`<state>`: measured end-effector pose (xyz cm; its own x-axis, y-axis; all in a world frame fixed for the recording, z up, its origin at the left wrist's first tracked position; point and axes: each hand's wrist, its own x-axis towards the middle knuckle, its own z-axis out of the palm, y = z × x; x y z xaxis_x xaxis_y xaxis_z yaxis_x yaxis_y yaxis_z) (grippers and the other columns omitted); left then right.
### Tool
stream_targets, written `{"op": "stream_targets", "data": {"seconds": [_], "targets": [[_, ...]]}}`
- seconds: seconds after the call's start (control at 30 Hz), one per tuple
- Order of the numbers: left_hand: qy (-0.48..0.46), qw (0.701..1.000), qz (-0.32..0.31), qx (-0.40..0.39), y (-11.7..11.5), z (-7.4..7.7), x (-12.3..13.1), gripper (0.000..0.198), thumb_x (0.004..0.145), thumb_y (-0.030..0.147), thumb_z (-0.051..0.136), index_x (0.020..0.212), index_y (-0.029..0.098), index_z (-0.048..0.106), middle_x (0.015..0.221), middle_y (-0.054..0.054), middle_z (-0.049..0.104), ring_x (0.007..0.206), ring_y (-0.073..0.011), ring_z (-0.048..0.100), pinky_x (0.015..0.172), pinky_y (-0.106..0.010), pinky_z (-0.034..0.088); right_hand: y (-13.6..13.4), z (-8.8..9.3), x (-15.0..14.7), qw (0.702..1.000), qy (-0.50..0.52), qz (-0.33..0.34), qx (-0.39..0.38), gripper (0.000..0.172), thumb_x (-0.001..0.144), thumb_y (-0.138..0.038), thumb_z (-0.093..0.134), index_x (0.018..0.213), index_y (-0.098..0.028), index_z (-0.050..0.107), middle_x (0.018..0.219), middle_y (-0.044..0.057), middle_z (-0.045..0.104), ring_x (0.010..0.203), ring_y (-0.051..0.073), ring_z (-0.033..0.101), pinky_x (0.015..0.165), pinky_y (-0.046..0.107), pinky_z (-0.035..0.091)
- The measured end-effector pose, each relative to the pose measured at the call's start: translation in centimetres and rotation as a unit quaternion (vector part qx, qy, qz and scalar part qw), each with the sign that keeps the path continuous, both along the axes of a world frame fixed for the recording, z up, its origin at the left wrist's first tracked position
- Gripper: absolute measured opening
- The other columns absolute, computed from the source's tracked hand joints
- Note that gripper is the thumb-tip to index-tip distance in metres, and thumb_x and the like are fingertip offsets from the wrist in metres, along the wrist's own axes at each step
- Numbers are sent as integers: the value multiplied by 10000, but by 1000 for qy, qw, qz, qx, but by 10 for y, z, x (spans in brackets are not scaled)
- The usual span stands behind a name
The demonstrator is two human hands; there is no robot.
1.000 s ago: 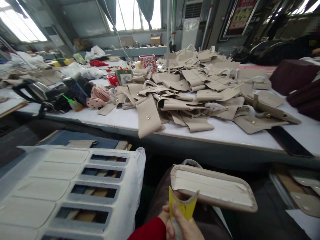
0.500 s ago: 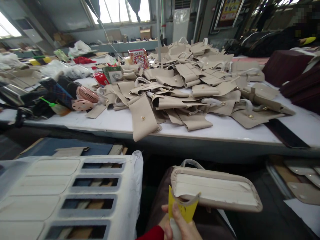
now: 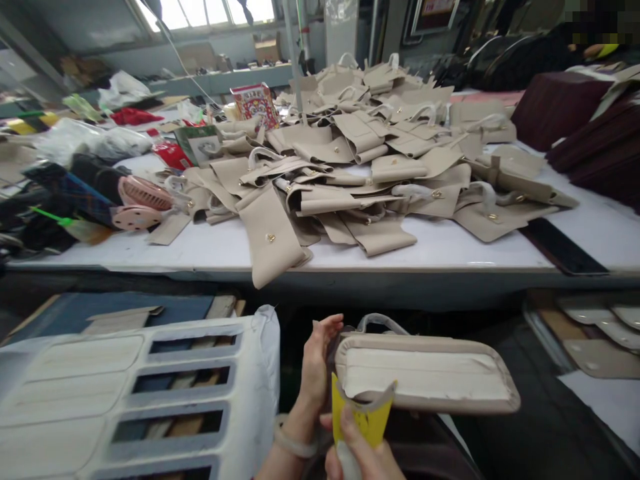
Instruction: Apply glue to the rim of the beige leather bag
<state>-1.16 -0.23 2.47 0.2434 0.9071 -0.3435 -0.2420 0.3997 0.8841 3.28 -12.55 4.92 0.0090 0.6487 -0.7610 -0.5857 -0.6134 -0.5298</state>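
A beige handbag piece (image 3: pixel 425 401) lies over a dark brown surface (image 3: pixel 415 440), its white inner panel (image 3: pixel 425 375) facing me and a plastic-wrapped handle (image 3: pixel 383 321) behind. My right hand (image 3: pixel 367 460) is closed around a yellow piece (image 3: pixel 367 423) with a concave upper edge and a whitish grip, held in front of the bag's lower left part. Beside the bag's left end, my left hand (image 3: pixel 316 360) is raised, fingers extended and slightly bent, with nothing visible in it. Whether its fingertips touch the bag, I cannot tell.
Beyond a white table's front edge (image 3: pixel 350 267) lies a heap of beige bag parts (image 3: pixel 345 173). A black flat panel (image 3: pixel 565 247) rests at right. At lower left, a white slotted frame (image 3: pixel 250 373) carries pale panels. A co-worker's hand (image 3: pixel 595 51) shows at upper right.
My left hand has come up into view beside the bag's left end. The right hand still holds the yellow piece. The view has shifted slightly.
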Motion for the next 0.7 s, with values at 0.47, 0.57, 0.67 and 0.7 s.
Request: {"op": "stream_targets", "data": {"seconds": [0.47, 0.57, 0.67, 0.7], "targets": [[154, 968, -148, 134, -4, 16, 4, 509, 1009, 519, 416, 936, 164, 774, 890, -69, 756, 799, -187, 646, 679, -252, 439, -2, -14, 25, 994, 24, 101, 35, 789, 634, -909, 569, 751, -135, 667, 417, -3, 535, 370, 79, 422, 448, 208, 354], [219, 945, -168, 175, -1, 26, 5, 499, 1017, 500, 395, 895, 169, 747, 807, -43, 725, 716, -161, 613, 625, -242, 412, 0, -14, 31, 990, 44, 124, 46, 790, 619, -916, 570, 717, -136, 658, 407, -2, 525, 368, 79, 414, 441, 209, 348], [274, 925, -176, 195, 0, 31, 6, 497, 1014, 507, 382, 835, 170, 701, 683, -12, 646, 601, -131, 525, 538, -236, 351, 3, -13, 35, 988, 47, 135, 51, 766, 613, -905, 592, 669, -143, 642, 404, 1, 525, 373, 79, 415, 438, 206, 339], [290, 919, -179, 199, 0, 32, 7, 496, 1014, 510, 374, 823, 173, 683, 663, -3, 623, 582, -125, 502, 525, -234, 336, 4, -13, 36, 989, 45, 134, 51, 760, 608, -902, 599, 656, -145, 639, 406, 2, 526, 377, 78, 418, 437, 204, 336]]}}
